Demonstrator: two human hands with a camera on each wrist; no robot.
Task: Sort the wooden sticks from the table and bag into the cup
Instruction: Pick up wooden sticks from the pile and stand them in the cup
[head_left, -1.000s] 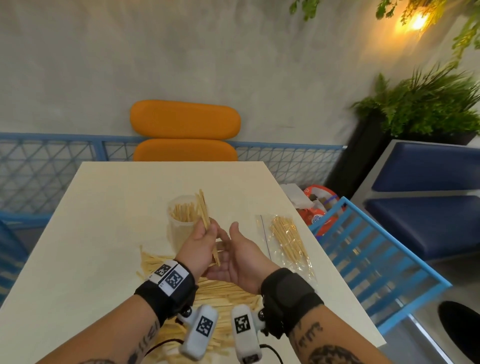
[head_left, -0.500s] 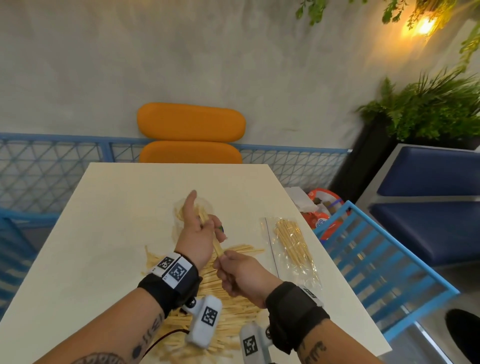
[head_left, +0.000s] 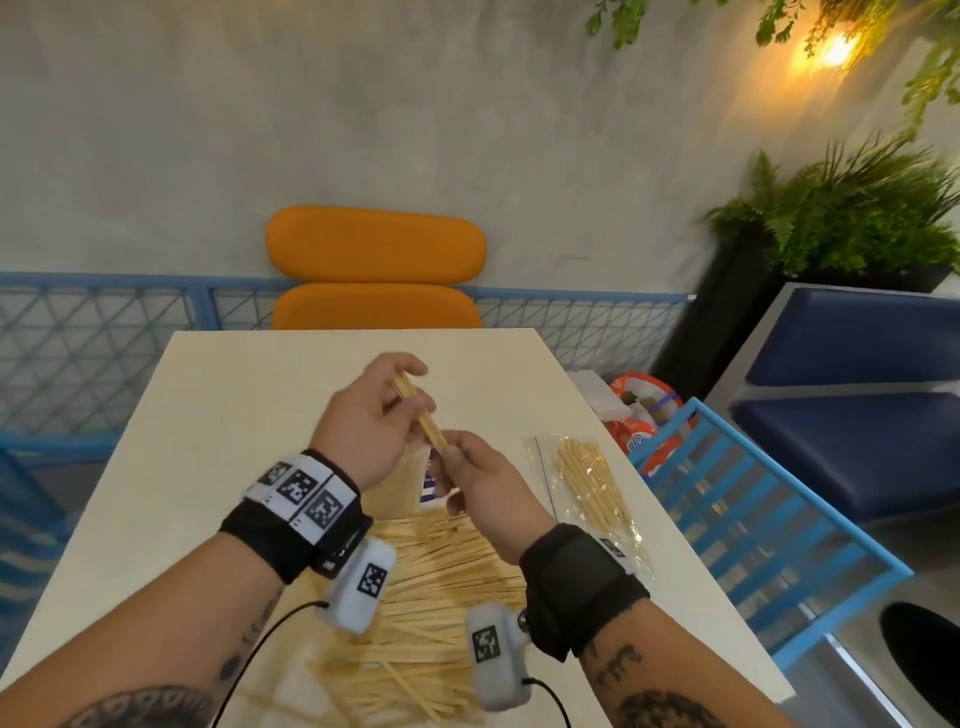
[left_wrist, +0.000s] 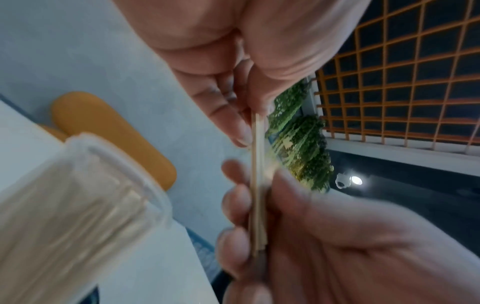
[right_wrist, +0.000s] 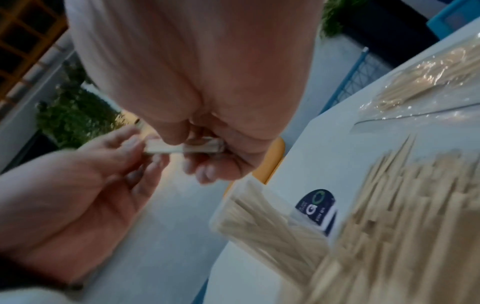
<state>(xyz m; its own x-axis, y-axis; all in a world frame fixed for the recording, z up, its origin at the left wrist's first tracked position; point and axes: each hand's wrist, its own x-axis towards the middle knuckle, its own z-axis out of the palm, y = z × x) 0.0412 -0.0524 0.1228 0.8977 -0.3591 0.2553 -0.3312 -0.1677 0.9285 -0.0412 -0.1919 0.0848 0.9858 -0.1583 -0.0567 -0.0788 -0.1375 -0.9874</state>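
Gripping a small bundle of thin pale wooden sticks (head_left: 420, 415), the left hand (head_left: 370, 422) and right hand (head_left: 480, 480) both pinch it with curled fingers. It hangs above the clear plastic cup (right_wrist: 262, 222) of sticks on the cream table (head_left: 218, 415).

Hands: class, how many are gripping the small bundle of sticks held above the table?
2. The left hand pinches the bundle at its upper end; the right hand grips its lower end.

Both hands hide most of the cup (head_left: 410, 486); wrist views blurred
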